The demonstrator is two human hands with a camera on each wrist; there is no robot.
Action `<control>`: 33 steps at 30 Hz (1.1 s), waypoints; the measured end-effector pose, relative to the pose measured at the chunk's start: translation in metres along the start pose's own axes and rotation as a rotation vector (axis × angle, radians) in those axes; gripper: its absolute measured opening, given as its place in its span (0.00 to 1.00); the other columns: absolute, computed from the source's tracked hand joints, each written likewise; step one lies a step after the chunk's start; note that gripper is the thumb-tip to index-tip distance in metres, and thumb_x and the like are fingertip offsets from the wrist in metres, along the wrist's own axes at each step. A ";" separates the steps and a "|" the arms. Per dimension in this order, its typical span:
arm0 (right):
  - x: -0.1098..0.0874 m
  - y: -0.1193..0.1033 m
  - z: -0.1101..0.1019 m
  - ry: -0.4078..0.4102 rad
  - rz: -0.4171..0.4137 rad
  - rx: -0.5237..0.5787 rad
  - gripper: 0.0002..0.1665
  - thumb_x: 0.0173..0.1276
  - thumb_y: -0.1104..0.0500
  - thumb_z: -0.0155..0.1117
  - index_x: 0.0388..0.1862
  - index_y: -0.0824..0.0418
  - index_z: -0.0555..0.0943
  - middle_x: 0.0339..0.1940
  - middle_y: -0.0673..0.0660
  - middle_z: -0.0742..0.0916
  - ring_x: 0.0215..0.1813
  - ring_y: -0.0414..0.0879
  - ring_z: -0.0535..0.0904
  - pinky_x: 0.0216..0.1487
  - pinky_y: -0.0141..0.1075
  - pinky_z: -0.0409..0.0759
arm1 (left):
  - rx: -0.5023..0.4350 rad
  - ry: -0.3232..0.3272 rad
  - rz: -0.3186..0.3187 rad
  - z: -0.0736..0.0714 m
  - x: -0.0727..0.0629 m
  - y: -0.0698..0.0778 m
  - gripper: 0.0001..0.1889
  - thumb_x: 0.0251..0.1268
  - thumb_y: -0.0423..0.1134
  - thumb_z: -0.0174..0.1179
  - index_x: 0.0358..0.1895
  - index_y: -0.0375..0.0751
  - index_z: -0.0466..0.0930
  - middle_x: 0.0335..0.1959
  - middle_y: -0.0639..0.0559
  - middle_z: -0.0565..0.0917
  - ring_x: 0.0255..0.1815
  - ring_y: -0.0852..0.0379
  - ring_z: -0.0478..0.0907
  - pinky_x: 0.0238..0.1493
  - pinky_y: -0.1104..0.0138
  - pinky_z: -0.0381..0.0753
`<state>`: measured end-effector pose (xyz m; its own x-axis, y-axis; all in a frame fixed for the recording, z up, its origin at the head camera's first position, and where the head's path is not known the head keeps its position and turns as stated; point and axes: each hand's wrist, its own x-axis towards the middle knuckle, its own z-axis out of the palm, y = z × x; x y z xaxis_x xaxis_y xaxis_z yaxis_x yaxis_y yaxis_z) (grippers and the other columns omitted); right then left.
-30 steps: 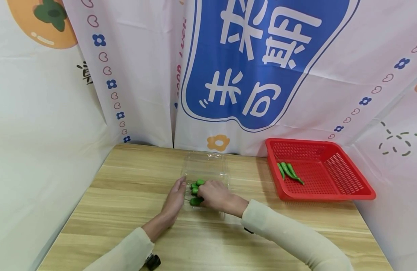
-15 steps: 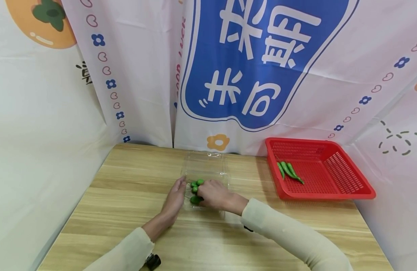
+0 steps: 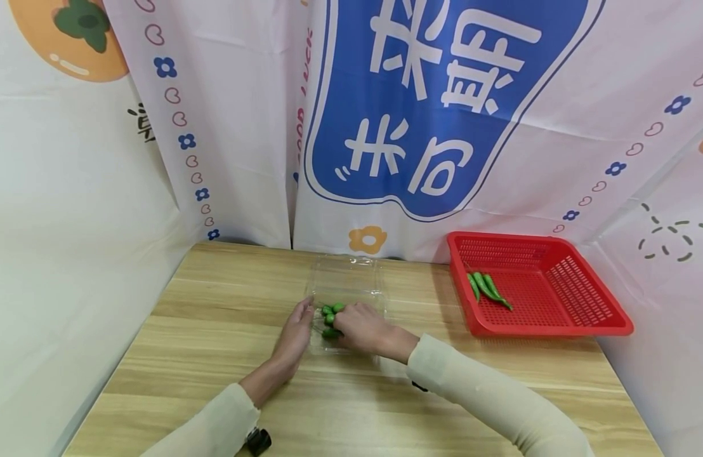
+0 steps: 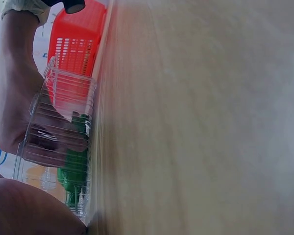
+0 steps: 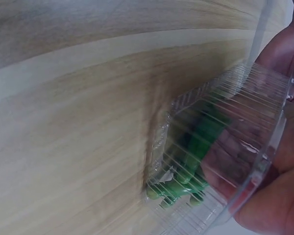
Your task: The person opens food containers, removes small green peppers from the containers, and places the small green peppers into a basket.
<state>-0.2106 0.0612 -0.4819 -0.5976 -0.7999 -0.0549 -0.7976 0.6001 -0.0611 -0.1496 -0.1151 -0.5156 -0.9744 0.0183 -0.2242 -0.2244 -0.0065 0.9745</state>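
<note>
A clear plastic clamshell box (image 3: 348, 279) sits on the table, its lid folded back toward the curtain. Several green chili peppers (image 3: 330, 318) lie inside with their stems toward the left wall. My left hand (image 3: 294, 333) rests along that left wall, fingers extended. Over the right wall reaches my right hand (image 3: 361, 327), its curled fingers down in the box gripping a green chili pepper (image 5: 198, 147). Through the clear ribbed wall, the left wrist view shows the right hand's fingers (image 4: 74, 141) against the green pepper. The right hand hides the peppers' other ends.
A red perforated basket (image 3: 557, 327) stands at the back right of the wooden table (image 3: 214, 304). Several green chili peppers (image 3: 485, 289) lie at its left side. A printed curtain (image 3: 249, 158) hangs behind the table's rear edge.
The nearest pepper in the box has shifted away from the box's front wall, toward the other peppers. The right hand stays in the box, and the left hand has barely moved.
</note>
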 end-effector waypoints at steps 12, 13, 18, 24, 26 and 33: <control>-0.002 0.002 0.000 -0.009 0.006 0.024 0.18 0.63 0.58 0.76 0.19 0.51 0.76 0.21 0.46 0.80 0.22 0.41 0.73 0.24 0.37 0.78 | -0.004 -0.003 -0.001 0.000 0.001 0.000 0.30 0.91 0.47 0.35 0.86 0.40 0.48 0.88 0.40 0.50 0.87 0.36 0.44 0.85 0.40 0.45; -0.003 0.002 -0.001 -0.008 0.009 0.029 0.18 0.63 0.58 0.76 0.19 0.51 0.76 0.21 0.46 0.80 0.22 0.41 0.72 0.24 0.37 0.77 | -0.001 -0.003 0.000 0.000 0.001 -0.001 0.30 0.91 0.47 0.35 0.86 0.40 0.48 0.88 0.39 0.50 0.87 0.36 0.44 0.85 0.39 0.45; -0.004 0.003 -0.004 0.003 0.013 0.058 0.17 0.65 0.58 0.75 0.20 0.52 0.77 0.20 0.46 0.78 0.22 0.40 0.71 0.23 0.37 0.75 | 0.005 -0.002 -0.009 -0.001 0.003 -0.001 0.30 0.91 0.48 0.34 0.86 0.41 0.48 0.88 0.40 0.49 0.87 0.36 0.43 0.85 0.39 0.45; -0.007 0.004 -0.012 0.031 -0.011 0.056 0.17 0.66 0.58 0.75 0.20 0.53 0.77 0.20 0.46 0.77 0.21 0.40 0.70 0.22 0.36 0.75 | 0.006 -0.004 -0.016 -0.001 0.003 -0.002 0.30 0.91 0.48 0.33 0.87 0.42 0.48 0.88 0.40 0.49 0.87 0.35 0.43 0.85 0.39 0.45; -0.007 0.004 -0.013 0.041 -0.013 0.052 0.19 0.66 0.57 0.75 0.20 0.52 0.76 0.20 0.46 0.76 0.21 0.39 0.69 0.22 0.35 0.75 | 0.003 -0.001 -0.015 0.000 0.003 -0.001 0.30 0.91 0.48 0.34 0.87 0.42 0.48 0.88 0.40 0.49 0.87 0.35 0.44 0.85 0.39 0.45; -0.009 0.003 -0.019 0.058 0.005 0.062 0.19 0.69 0.58 0.74 0.20 0.52 0.77 0.17 0.44 0.75 0.19 0.37 0.66 0.20 0.32 0.70 | -0.008 0.002 -0.007 0.001 0.000 0.001 0.30 0.91 0.47 0.34 0.86 0.41 0.48 0.88 0.39 0.49 0.87 0.34 0.44 0.85 0.39 0.45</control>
<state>-0.2090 0.0700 -0.4628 -0.6071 -0.7946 0.0028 -0.7889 0.6023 -0.1225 -0.1500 -0.1142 -0.5151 -0.9729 0.0161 -0.2307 -0.2310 -0.0144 0.9729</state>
